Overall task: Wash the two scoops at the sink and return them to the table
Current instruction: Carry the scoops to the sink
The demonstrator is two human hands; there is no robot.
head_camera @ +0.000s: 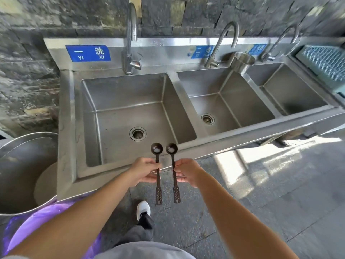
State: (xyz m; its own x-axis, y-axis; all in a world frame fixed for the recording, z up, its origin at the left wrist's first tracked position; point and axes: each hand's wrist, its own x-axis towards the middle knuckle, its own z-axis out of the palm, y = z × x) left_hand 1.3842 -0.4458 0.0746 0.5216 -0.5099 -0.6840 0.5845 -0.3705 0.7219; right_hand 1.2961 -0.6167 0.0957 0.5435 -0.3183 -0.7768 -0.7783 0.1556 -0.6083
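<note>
A person stands at a steel sink (67,128) with three basins and three curved taps, one behind each basin. Two dark scoops are held side by side, bowls pointing toward the sink over its front rim and perforated handle ends hanging toward the person. The left hand (143,171) has its fingers (149,177) pinched closed around the stem of the left scoop (157,171); the right hand (187,171) grips the stem of the right scoop (173,171) the same way. Each bowl holds one small pale patch. One metal cup (242,61) stands on the ledge between the second and third basins. One large steel pot (22,165) sits left of the sink, and one white shoe (143,208) shows on the grey floor below.
</note>
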